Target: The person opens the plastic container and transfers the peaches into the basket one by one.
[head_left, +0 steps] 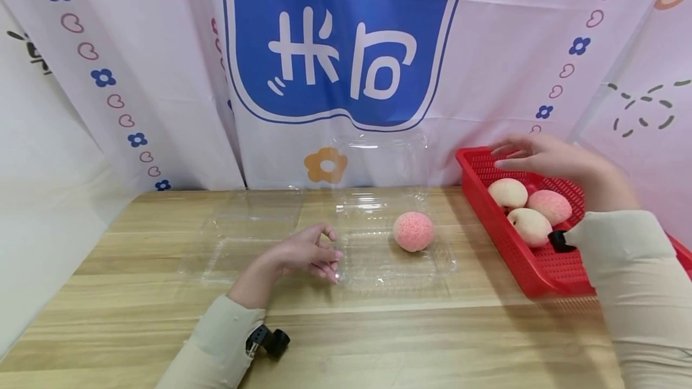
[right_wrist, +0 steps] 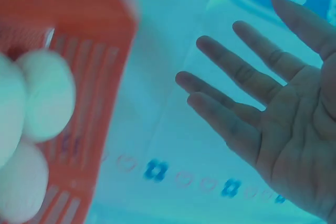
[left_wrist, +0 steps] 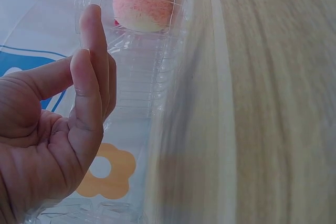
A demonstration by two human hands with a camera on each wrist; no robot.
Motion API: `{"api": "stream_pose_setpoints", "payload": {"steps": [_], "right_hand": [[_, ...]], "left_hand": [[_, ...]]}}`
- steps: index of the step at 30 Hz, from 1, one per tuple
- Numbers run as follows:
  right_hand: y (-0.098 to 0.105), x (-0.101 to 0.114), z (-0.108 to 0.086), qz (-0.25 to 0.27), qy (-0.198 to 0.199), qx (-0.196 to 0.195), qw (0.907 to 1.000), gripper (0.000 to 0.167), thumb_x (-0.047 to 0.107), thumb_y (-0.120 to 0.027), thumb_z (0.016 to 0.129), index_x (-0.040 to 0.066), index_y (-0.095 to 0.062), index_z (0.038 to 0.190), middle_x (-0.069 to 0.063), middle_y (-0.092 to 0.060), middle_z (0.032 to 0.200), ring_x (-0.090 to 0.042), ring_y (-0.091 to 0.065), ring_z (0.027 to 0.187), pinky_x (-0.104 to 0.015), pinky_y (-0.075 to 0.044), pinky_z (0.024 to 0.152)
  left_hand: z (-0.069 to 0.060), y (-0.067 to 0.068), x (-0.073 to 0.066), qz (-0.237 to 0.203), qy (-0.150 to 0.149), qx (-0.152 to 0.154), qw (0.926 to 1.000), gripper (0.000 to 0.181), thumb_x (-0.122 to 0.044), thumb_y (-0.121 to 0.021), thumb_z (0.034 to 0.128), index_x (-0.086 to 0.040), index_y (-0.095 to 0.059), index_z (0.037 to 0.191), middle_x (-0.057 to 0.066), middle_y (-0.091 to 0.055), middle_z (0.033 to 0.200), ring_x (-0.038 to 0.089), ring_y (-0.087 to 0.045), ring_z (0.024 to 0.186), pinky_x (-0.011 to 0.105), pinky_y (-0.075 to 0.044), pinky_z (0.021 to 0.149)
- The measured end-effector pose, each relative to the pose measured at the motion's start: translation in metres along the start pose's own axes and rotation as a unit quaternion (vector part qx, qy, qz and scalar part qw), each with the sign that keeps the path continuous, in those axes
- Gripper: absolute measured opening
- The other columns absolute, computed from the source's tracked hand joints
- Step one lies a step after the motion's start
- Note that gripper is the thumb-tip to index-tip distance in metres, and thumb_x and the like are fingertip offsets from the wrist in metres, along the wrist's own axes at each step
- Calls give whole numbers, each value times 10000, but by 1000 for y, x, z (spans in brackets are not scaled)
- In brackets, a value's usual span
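Note:
One pink peach (head_left: 413,232) sits in the right part of a clear plastic box (head_left: 386,269), whose lid (head_left: 378,161) stands raised against the cloth. My left hand (head_left: 310,252) is at the box's left edge, its fingers extended and holding nothing; whether the fingertips touch the plastic I cannot tell. The left wrist view shows the hand (left_wrist: 68,114) with the peach (left_wrist: 143,4) beyond its fingertips. Over the far end of a red basket (head_left: 500,236), my right hand (head_left: 546,155) hovers with its fingers spread in the right wrist view and nothing in them.
Inside the basket lie a pink peach (head_left: 549,207) and pale ones (head_left: 530,227). A second clear plastic box (head_left: 243,239) is left of my left hand. A printed cloth (head_left: 178,77) hangs along the back edge of the wooden table (head_left: 378,341).

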State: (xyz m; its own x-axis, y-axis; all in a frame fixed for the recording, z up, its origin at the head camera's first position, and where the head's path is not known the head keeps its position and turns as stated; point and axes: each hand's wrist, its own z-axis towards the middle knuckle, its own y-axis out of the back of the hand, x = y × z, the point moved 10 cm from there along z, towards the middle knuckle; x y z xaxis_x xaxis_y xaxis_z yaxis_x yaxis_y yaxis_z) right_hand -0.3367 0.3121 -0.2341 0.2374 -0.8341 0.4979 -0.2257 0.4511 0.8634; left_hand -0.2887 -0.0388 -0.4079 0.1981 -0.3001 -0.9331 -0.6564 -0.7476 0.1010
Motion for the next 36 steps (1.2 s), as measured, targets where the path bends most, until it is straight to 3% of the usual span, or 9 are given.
{"api": "stream_pose_setpoints", "payload": {"steps": [9,15,21,29,36], "right_hand": [[-25,49,4,500,41,73,9987,506,319,-634,971,200,-478,1437,-105,-549,1413,-316,-522,1295,-515,-508,1011],[-46,73,6,618,466,87,9970,549,301,-687,938,170,-498,1437,-96,-545,1440,-323,-518,1320,-561,-489,1041],[-73,80,6,846,704,253,9936,589,280,-709,921,152,-481,1448,-103,-524,1467,-356,-511,1342,-571,-471,1066],[-110,82,8,1493,1195,363,9809,600,138,-714,906,73,-465,1448,-172,-500,1474,-428,-496,1337,-620,-428,1085],[-131,78,11,1711,1124,598,9770,619,175,-711,906,83,-451,1461,-179,-473,1489,-446,-473,1339,-637,-418,1082]], "left_hand": [[0,0,1,-38,39,-29,10000,378,-17,-535,994,41,-279,1265,84,-644,765,166,-716,638,185,-554,540],[0,-1,0,-83,40,-14,10000,383,-14,-533,994,43,-272,1269,91,-642,769,168,-714,634,191,-559,543],[0,0,0,-73,61,-9,10000,389,-16,-533,995,44,-271,1276,97,-643,774,168,-715,635,190,-559,544],[-1,1,-1,-19,67,-34,10000,394,-9,-531,993,50,-274,1284,94,-645,768,168,-713,630,194,-565,547],[0,0,-1,-33,56,-36,10000,383,-7,-536,990,46,-281,1271,100,-652,773,168,-714,633,196,-566,549]]}}
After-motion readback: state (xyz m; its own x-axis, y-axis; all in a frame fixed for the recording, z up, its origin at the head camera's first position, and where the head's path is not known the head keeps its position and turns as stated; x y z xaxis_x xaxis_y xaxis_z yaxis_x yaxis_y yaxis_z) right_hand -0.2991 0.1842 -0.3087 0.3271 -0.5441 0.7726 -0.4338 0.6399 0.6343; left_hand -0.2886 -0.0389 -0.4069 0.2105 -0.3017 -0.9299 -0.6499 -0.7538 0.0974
